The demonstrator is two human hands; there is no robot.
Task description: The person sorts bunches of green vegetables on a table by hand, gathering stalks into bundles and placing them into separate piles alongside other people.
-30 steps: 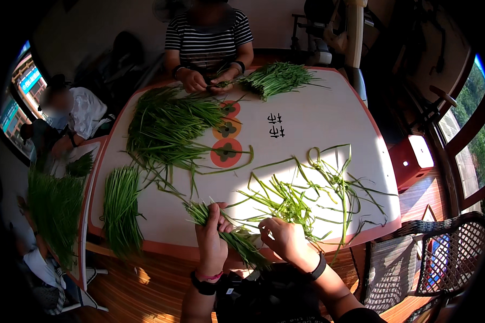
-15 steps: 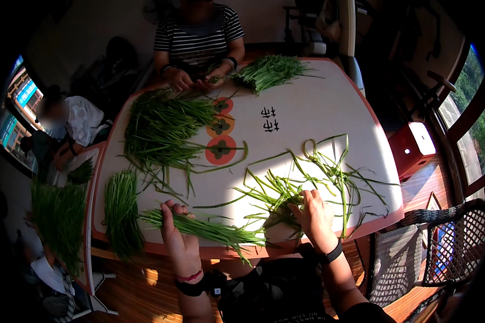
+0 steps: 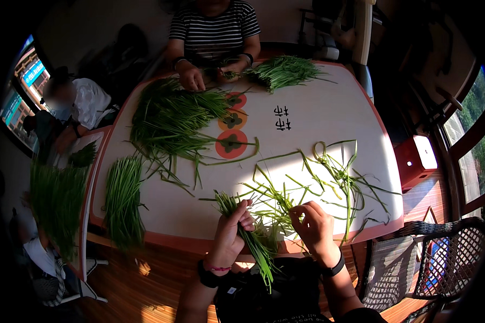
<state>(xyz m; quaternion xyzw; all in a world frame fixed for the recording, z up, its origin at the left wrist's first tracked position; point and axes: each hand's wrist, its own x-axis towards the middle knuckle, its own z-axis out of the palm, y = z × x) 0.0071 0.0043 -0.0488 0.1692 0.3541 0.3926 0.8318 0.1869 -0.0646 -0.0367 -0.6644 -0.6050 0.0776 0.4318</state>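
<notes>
Bunch of green stalks (image 3: pixel 262 262) slants through the person's left hand (image 3: pixel 233 229), near 6 o'clock on the pale table (image 3: pixel 318 107). The left grip is closed around it, thumb laid across the stalks; one end points toward 11 o'clock above the tabletop, the other hangs past the near edge toward 5 o'clock, over the dark clothing.

At 5 o'clock is the right hand (image 3: pixel 315 229), fingers curled and thumb drawn close to the forefinger. I cannot tell whether that grip has anything pinched in it. Just beyond it, partly in sun, lie loose pale trimmings (image 3: pixel 277 202), and a tangle of long leaves (image 3: pixel 344 175) spreads toward 4 o'clock.

A large pile of greens (image 3: pixel 172 124) covers the table at 10 o'clock, a few strands trailing toward the middle. At 8 o'clock a neat bundle (image 3: pixel 123 191) lies along the edge, and at 1 o'clock is another heap (image 3: pixel 285 74). Near the centre, beside the large pile, runs a row of round fruit prints (image 3: pixel 230 145).

Just short of 12 o'clock sits a co-worker in a striped shirt (image 3: pixel 215 32), one hand at the large pile's far side. Off the table stand a red stool (image 3: pixel 415 161) at 3 o'clock and a woven chair (image 3: pixel 452 258) at 4 o'clock.
</notes>
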